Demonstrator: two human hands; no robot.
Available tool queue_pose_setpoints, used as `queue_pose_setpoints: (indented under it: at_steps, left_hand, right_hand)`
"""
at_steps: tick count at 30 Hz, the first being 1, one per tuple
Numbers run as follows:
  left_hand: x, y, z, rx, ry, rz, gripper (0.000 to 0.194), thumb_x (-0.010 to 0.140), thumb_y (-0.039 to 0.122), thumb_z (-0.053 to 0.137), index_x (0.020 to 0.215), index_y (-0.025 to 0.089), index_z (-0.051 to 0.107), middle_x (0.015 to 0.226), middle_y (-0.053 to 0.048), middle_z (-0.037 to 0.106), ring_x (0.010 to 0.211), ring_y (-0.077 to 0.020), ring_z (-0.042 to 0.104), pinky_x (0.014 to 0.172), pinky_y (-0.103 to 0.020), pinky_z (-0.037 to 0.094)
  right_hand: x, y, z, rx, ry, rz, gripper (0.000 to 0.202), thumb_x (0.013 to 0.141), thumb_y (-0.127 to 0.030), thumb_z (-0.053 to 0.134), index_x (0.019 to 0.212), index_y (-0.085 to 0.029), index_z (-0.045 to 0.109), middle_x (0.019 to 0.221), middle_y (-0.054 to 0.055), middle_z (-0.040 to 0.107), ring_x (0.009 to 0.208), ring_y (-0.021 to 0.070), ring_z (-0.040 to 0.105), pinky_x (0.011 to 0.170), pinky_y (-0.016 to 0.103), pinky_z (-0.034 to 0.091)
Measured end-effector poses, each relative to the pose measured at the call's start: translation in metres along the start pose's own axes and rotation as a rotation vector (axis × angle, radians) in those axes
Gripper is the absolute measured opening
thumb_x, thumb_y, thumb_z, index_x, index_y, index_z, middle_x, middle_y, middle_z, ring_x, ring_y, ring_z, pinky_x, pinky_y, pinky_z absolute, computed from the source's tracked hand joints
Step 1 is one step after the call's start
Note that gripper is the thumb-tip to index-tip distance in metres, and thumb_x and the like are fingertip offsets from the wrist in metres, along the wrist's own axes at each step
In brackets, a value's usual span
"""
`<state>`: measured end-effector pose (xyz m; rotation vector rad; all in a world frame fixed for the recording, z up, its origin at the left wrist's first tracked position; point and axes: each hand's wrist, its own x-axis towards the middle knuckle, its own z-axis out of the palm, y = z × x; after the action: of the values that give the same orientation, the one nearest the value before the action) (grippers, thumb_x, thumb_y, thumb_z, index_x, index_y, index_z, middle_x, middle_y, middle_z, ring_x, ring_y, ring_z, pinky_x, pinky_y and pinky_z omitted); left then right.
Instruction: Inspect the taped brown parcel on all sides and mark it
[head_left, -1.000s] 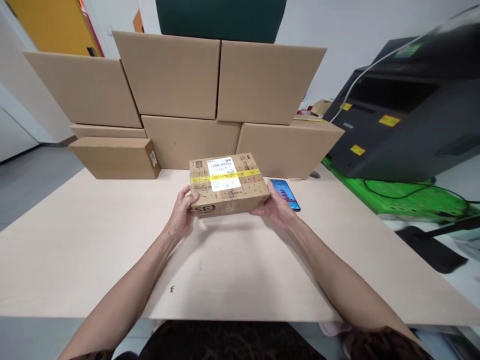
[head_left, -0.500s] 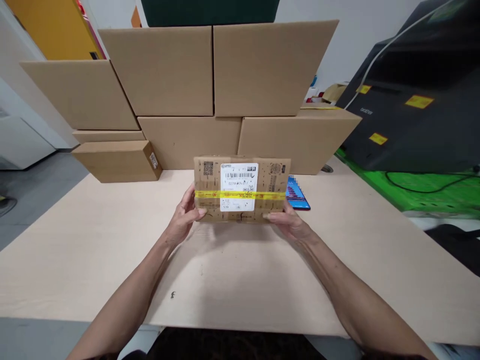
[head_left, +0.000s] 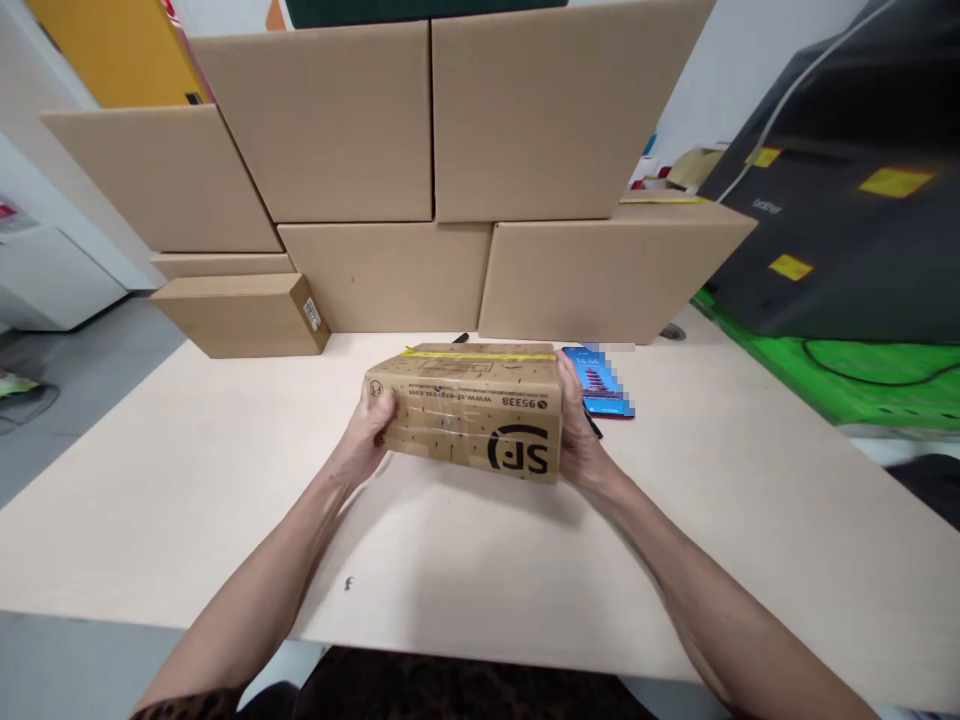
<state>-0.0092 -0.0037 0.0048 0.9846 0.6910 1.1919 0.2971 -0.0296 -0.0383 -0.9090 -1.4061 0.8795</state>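
Observation:
A brown cardboard parcel box (head_left: 465, 420) is held between both hands above the table (head_left: 225, 500). Its side with upside-down black "SF" print faces me, and yellow tape runs across the face turned upward. My left hand (head_left: 367, 435) grips the left end, thumb on the near side. At the right end, my right hand (head_left: 581, 430) is closed on the box with its fingers partly hidden. Just beyond that hand lies a phone (head_left: 598, 380) with a lit blue screen. A dark thin object (head_left: 594, 426) shows beside the phone's near edge.
Large cardboard boxes (head_left: 382, 275) stand stacked along the table's back. A smaller carton (head_left: 240, 315) sits before them at left. Farther right, a big black machine (head_left: 847, 200) stands on a green surface (head_left: 862, 370). Behind the held box, a small black object (head_left: 461, 338) peeks out.
The parcel box has been turned in my hands: its white label faced me before, and now the printed side does. The right hand has shifted up along the box's end. The view has moved slightly.

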Motion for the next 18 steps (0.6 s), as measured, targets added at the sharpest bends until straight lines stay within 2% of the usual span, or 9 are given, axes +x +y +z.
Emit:
queue_pose_setpoints:
  at_steps: [2,5,9,11,14,16,18]
  left_hand:
    - [0.002,-0.002,-0.001,0.038,0.020,0.016,0.087,0.074,0.064,0.096,0.144,0.026,0.061,0.137,-0.012,0.077,0.135,-0.0359,0.071,0.117,-0.048,0.057]
    - [0.005,-0.006,-0.006,0.076,0.044,0.111,0.089,0.074,0.069,0.093,0.144,0.025,0.060,0.136,-0.012,0.077,0.132,-0.0340,0.072,0.115,-0.045,0.059]
    - [0.003,-0.011,-0.011,0.245,0.040,0.293,0.082,0.079,0.069,0.089,0.143,0.026,0.061,0.141,-0.012,0.073,0.133,-0.0317,0.070,0.113,-0.041,0.058]
    - [-0.001,-0.013,-0.012,0.366,-0.006,0.396,0.079,0.083,0.065,0.088,0.146,0.026,0.061,0.152,-0.013,0.067,0.142,-0.0327,0.064,0.119,-0.042,0.054]
    - [-0.006,-0.017,-0.011,0.524,-0.132,0.542,0.080,0.088,0.055,0.087,0.158,0.032,0.054,0.172,-0.012,0.049,0.162,-0.0353,0.044,0.134,-0.050,0.036]
    - [-0.008,-0.021,-0.010,0.598,-0.217,0.591,0.083,0.091,0.050,0.086,0.164,0.037,0.049,0.181,-0.011,0.036,0.170,-0.0358,0.029,0.139,-0.055,0.023]
    - [-0.010,-0.026,-0.009,0.609,-0.257,0.557,0.081,0.094,0.054,0.081,0.166,0.038,0.047,0.184,-0.010,0.030,0.173,-0.0353,0.020,0.140,-0.056,0.017]
  right_hand:
    - [0.001,-0.006,-0.003,0.017,0.055,-0.012,0.083,0.067,-0.026,0.100,0.141,-0.049,0.069,0.177,-0.010,0.043,0.175,0.0326,0.015,0.142,0.054,0.010]
    - [0.005,-0.017,-0.001,0.253,0.168,0.082,0.063,0.070,-0.023,0.090,0.129,-0.043,0.078,0.172,-0.007,0.053,0.170,0.0318,0.032,0.139,0.056,0.026]
    - [0.007,-0.029,0.016,0.577,0.343,0.238,0.036,0.079,-0.045,0.082,0.114,-0.035,0.082,0.141,-0.001,0.080,0.154,0.0315,0.058,0.129,0.054,0.047]
    - [0.004,-0.032,0.025,0.641,0.356,0.354,0.038,0.081,-0.061,0.081,0.106,-0.032,0.081,0.123,0.001,0.086,0.143,0.0352,0.068,0.117,0.056,0.058]
    - [0.000,-0.036,0.028,0.659,0.370,0.525,0.053,0.075,-0.077,0.081,0.100,-0.030,0.080,0.104,0.003,0.089,0.129,0.0395,0.077,0.105,0.057,0.065]
    - [-0.001,-0.041,0.025,0.645,0.405,0.556,0.059,0.074,-0.083,0.078,0.102,-0.030,0.080,0.100,0.004,0.089,0.125,0.0402,0.078,0.103,0.057,0.066]
    - [0.000,-0.046,0.022,0.632,0.427,0.513,0.063,0.077,-0.086,0.072,0.103,-0.030,0.079,0.103,0.005,0.088,0.126,0.0401,0.077,0.103,0.058,0.065]
